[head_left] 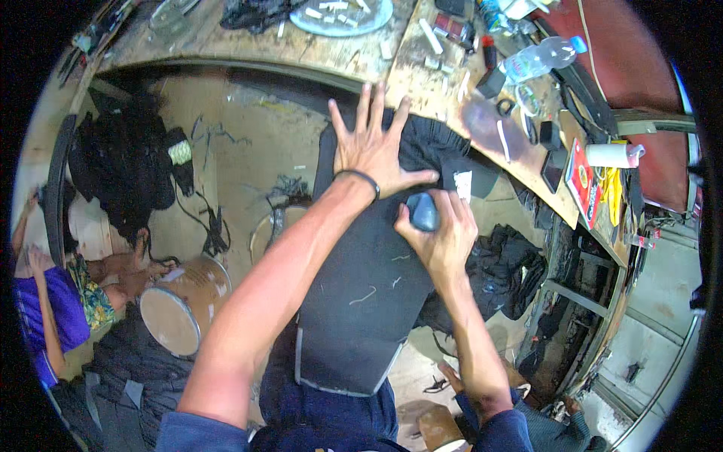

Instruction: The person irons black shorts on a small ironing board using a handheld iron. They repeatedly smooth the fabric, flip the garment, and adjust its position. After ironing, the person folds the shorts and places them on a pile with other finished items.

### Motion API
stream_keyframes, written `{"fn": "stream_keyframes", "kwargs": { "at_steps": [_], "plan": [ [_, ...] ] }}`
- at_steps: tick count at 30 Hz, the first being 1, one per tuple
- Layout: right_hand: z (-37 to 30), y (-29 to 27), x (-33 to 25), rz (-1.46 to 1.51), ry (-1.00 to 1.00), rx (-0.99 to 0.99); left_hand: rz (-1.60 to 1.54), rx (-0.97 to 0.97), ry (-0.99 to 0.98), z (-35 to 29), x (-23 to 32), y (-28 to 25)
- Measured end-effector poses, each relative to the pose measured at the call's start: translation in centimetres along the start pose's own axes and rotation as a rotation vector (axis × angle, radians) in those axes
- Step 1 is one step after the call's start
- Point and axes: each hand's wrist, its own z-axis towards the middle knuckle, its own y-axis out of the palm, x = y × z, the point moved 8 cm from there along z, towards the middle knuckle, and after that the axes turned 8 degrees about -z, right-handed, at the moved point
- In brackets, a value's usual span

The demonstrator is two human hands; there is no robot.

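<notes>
Blue-grey rounded block [423, 213] at the far right of the long black board [361, 286], which runs from your lap toward the desk [520, 162]. Your right hand [446, 245] is clamped on the block; contact beneath is hard to judge. Your left hand [370, 154] lies flat, fingers spread apart, near bunched black cloth [431, 147]. White label [462, 184] just beside the block. Clear bottle [542, 59] on the desk; brown drum [202, 290] off left.
</notes>
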Motion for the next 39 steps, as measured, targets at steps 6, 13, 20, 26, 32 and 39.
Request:
{"fn": "stream_keyframes", "kwargs": {
  "at_steps": [6, 13, 20, 26, 32, 39],
  "plan": [
    [-7.7, -4.4, -5.6, 0.223, -0.160, -0.141, 0.032, -0.029, -0.019, 0.0, 0.1, 0.2],
    [-4.3, -3.5, -6.3, 0.032, -0.060, 0.013, 0.047, 0.024, 0.032, 0.3, 0.4, -0.6],
    [-6.3, -4.0, -7.9, 0.139, -0.165, -0.011, -0.039, 0.009, 0.083, 0.5, 0.5, -0.2],
    [-9.1, -3.8, -11.6, 0.187, -0.221, -0.157, -0.041, -0.016, 0.121, 0.5, 0.8, 0.1],
    [-3.8, -3.2, -12.2, 0.040, -0.162, 0.000, -0.078, -0.035, 0.268, 1.1, 1.3, 0.4],
    [-4.9, -2.4, -13.3, 0.136, -0.183, -0.076, -0.167, 0.034, 0.287, 0.9, 1.5, -0.4]
  ]
}}
